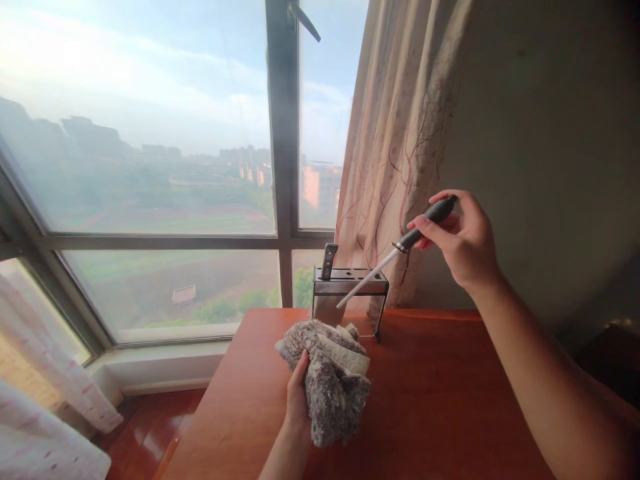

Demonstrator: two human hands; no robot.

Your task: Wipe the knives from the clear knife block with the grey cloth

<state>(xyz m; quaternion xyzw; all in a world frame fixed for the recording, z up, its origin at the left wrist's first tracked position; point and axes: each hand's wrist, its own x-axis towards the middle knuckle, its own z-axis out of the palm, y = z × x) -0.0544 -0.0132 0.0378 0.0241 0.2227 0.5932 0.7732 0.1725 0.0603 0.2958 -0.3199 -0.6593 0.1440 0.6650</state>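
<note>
My right hand (pixel 463 237) is closed around the black ribbed handle of a sharpening steel (pixel 369 275), raised above the table. Its thin grey rod slants down to the left, the tip in front of the knife rack as I see it. A bunched grey and white fluffy cloth (pixel 333 380) is gripped in my left hand (pixel 299 400), the thumb lying over its near side and the other fingers hidden. Rod and cloth are apart. Behind the cloth stands the metal knife rack (pixel 350 273), with one black-handled knife (pixel 329 261) upright in its left end.
The reddish-brown wooden table (pixel 430 393) reaches up to the window side. A large window (pixel 283 133) fills the left and centre, with a patterned curtain (pixel 395 133) at its right. Another curtain (pixel 40 440) hangs at lower left, and a dark wall (pixel 545 147) is on the right.
</note>
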